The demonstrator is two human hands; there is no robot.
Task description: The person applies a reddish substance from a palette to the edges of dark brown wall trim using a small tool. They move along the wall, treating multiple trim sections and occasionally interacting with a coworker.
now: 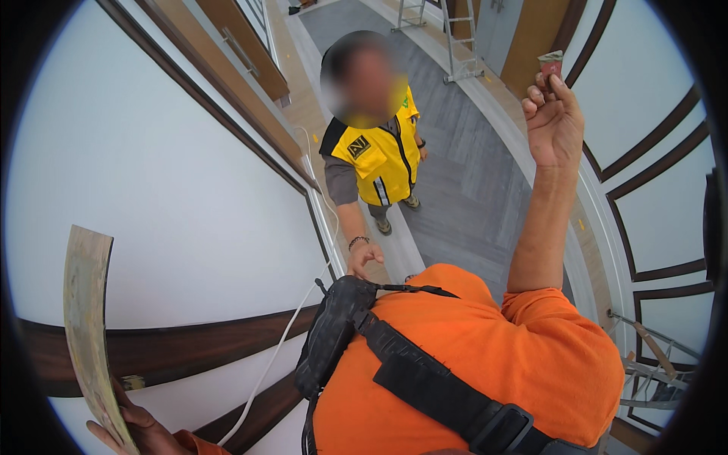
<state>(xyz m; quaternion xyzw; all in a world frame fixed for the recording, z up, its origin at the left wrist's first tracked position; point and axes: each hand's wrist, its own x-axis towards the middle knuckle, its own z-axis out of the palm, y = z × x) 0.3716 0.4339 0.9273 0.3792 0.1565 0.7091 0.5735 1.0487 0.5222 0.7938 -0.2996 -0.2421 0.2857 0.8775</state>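
Left hand (140,432) clamped on curved strip (87,334), near left, not yet against white wall (174,189). Right hand (553,121), far right, pinched small card (551,64) overhead. Fitting judged barely begun.

Right hand (553,114) raised, fingers pinched; left hand (144,432) low, gripping

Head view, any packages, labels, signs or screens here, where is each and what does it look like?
Small packet: pinched in the raised right hand, upper right; flat, dark red with a pale green top.
Badge: on the chest of another person's yellow vest, top centre; small black rectangle with pale marks.
No signs or screens in view.
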